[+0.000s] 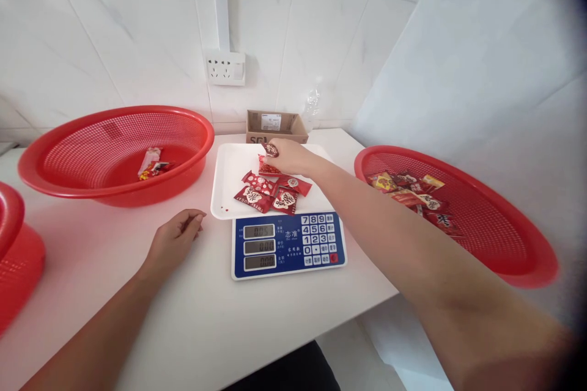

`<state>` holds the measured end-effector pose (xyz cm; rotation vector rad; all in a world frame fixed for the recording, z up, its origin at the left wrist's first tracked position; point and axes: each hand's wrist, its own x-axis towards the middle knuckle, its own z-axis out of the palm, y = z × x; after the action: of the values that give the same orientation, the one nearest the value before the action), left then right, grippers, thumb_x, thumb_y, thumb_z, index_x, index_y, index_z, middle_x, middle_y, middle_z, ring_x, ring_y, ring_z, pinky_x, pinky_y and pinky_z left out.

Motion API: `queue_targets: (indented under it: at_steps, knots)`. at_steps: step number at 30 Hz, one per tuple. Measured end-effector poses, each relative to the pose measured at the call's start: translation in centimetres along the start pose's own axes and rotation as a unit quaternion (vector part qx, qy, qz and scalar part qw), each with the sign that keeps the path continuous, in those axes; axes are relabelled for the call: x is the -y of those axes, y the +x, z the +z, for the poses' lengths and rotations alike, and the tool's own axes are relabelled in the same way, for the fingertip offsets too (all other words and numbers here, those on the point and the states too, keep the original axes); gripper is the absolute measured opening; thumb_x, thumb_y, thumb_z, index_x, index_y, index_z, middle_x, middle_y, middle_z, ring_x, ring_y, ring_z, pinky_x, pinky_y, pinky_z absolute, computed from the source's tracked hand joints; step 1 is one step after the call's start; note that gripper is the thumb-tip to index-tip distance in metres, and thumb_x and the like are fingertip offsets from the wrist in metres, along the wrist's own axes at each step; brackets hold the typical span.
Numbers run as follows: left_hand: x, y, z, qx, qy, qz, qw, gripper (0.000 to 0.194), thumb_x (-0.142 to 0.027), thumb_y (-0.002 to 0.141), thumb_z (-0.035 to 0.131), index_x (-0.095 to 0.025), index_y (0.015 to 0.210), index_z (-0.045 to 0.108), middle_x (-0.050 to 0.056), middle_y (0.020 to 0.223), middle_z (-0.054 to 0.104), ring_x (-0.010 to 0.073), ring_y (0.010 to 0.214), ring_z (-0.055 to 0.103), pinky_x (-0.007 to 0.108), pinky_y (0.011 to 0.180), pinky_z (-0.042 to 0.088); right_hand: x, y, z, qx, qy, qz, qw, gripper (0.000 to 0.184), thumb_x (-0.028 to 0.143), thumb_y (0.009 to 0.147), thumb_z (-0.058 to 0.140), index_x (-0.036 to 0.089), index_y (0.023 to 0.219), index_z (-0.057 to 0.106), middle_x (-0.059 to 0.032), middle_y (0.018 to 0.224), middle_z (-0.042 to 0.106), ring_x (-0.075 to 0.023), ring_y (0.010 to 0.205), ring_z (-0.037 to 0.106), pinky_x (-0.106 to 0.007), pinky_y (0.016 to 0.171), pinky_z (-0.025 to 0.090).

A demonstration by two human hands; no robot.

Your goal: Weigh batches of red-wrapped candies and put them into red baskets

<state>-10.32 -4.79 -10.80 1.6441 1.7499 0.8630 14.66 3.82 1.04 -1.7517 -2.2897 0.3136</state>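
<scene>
My right hand [288, 157] reaches over the white weighing pan [222, 189] of a digital scale [293, 250]. Its fingers are closed on a dark red candy packet [269, 149], and a brighter red packet [266, 166] sits just below them; whether the hand touches that one too, I cannot tell. Several red candy packets [253, 198] lie in a small heap on the pan, some with white lettering. Left of the scale, my left hand [177, 237] rests on the white table with its fingers curled together and nothing visible in them.
A red mesh basket [114, 189] at the left holds a few packets. Another red basket [513, 256] at the right has several wrapped candies. Part of a third red basket [18, 263] shows at the left edge. A cardboard box [277, 134] and clear bottle [312, 104] stand by the wall.
</scene>
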Motion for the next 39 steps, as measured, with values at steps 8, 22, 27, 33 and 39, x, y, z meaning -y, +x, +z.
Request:
queue_targets:
  at_steps: [8, 22, 27, 33, 39]
  knots:
    - [-0.5, -0.1, 0.0, 0.004, -0.006, -0.015, 1.000, 0.032, -0.049, 0.076, 0.044, -0.024, 0.091, 0.058, -0.002, 0.070, 0.057, 0.0135, 0.065, 0.053, 0.024, 0.062, 0.044, -0.1, 0.3, 0.3, 0.009, 0.002, 0.001, 1.000, 0.018, 0.028, 0.079, 0.055, 0.015, 0.092, 0.055, -0.0086, 0.093, 0.063, -0.0187, 0.078, 0.056, -0.027, 0.066, 0.037]
    - [0.0, 0.0, 0.0, 0.006, -0.013, 0.000, 1.000, 0.034, -0.050, 0.076, 0.044, -0.023, 0.090, 0.059, -0.001, 0.071, 0.058, 0.0143, 0.065, 0.055, 0.025, 0.063, 0.045, -0.1, 0.4, 1.2, -0.034, -0.014, -0.009, 0.999, 0.025, 0.027, 0.075, 0.060, 0.015, 0.096, 0.051, -0.0107, 0.100, 0.058, -0.0215, 0.086, 0.054, -0.029, 0.070, 0.037]
    - [0.0, 0.0, 0.0, 0.002, -0.017, 0.007, 1.000, 0.035, -0.050, 0.075, 0.044, -0.022, 0.090, 0.059, -0.001, 0.071, 0.059, 0.0145, 0.065, 0.055, 0.025, 0.063, 0.045, 0.3, -0.2, -0.1, -0.174, 0.088, -0.007, 0.981, 0.020, 0.024, 0.075, 0.057, 0.016, 0.092, 0.049, -0.0062, 0.097, 0.055, -0.0188, 0.088, 0.052, -0.029, 0.075, 0.038]
    - [-0.2, -0.2, -0.2, 0.005, -0.018, 0.000, 1.000, 0.033, -0.049, 0.075, 0.045, -0.023, 0.090, 0.059, -0.001, 0.070, 0.058, 0.0137, 0.064, 0.054, 0.024, 0.062, 0.044, -0.5, -1.8, -2.1, -0.138, 0.258, 0.037, 0.956, 0.023, 0.011, 0.070, 0.050, 0.018, 0.092, 0.046, -0.0017, 0.086, 0.057, -0.0160, 0.081, 0.054, -0.028, 0.069, 0.043]
    - [0.0, -0.1, -0.1, 0.005, -0.012, 0.007, 1.000, 0.035, -0.050, 0.076, 0.044, -0.022, 0.090, 0.059, -0.001, 0.069, 0.058, 0.0145, 0.064, 0.054, 0.025, 0.061, 0.044, -1.8, -2.3, -1.0, -0.094, 0.302, 0.058, 0.947, 0.021, 0.012, 0.070, 0.052, 0.020, 0.087, 0.044, -0.0020, 0.087, 0.058, -0.0150, 0.080, 0.057, -0.027, 0.066, 0.046]
